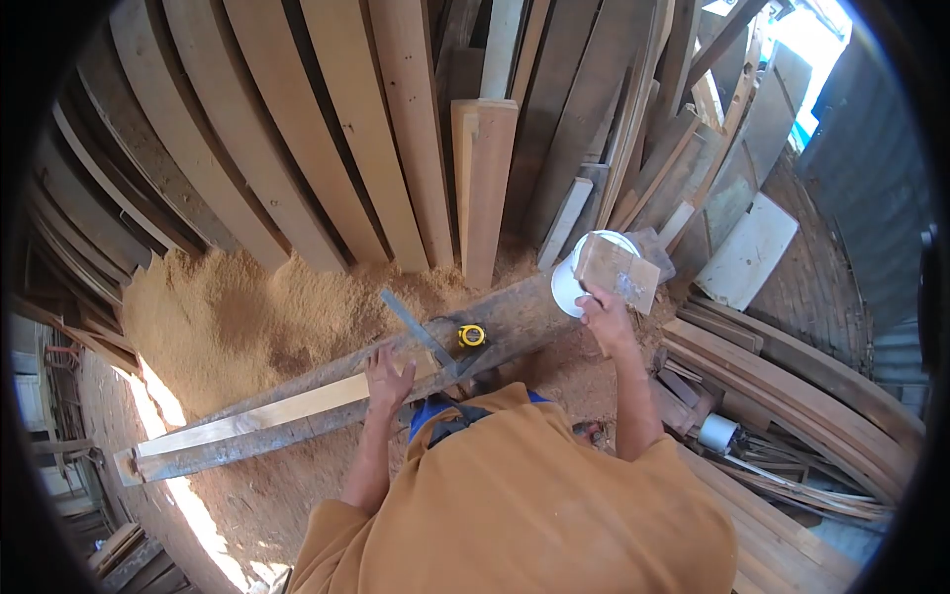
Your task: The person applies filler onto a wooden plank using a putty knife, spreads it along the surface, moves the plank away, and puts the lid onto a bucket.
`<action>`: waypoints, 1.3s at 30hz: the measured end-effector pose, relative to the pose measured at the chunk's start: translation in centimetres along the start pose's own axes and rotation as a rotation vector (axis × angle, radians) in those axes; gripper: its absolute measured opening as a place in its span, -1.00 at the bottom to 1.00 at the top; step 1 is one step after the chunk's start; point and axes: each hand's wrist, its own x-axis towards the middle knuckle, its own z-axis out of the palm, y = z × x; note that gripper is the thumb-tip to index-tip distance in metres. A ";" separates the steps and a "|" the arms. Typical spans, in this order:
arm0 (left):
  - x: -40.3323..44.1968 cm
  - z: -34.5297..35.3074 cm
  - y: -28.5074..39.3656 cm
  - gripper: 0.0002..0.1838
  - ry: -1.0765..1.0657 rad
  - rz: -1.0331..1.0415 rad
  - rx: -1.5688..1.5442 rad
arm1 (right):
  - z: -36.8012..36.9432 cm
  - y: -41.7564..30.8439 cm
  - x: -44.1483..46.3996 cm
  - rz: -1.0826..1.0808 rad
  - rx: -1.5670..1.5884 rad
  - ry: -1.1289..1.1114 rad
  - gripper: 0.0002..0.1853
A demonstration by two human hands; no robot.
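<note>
My left hand (389,379) lies with its fingers spread on the near end of a pale wooden strip (267,416), which rests along a thick weathered plank (515,309). Beside that hand is a metal square (411,322), its blade angled over the plank. A yellow and black tape measure (472,336) sits just right of the square. My right hand (604,317) grips the edge of a flat piece of wood (618,269) with a pale smear on its face. The piece is above a white bucket (564,289) and covers much of its opening.
Tall boards (327,129) lean in a row ahead, with a sawdust heap (228,317) at their feet. Stacked planks (792,386) lie to the right, near a white cylindrical container (717,433) and thin offcuts. A corrugated metal wall (871,198) stands at far right.
</note>
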 end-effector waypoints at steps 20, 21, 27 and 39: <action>-3.4 1.5 -1.2 0.25 -0.195 -0.194 0.364 | 18.0 10.2 17.3 -0.136 -1.044 -0.430 -0.61; -3.3 1.7 -1.3 0.25 -0.190 -0.194 0.353 | 18.3 9.0 17.1 -0.103 -1.101 -0.519 -0.63; -2.8 1.5 -0.4 0.24 -0.202 -0.255 0.340 | 15.9 4.5 10.8 -0.064 -1.249 -0.657 -0.71; -3.0 1.9 -0.8 0.19 -0.182 -0.242 0.337 | 15.8 11.9 19.2 0.234 -0.662 -0.396 -0.76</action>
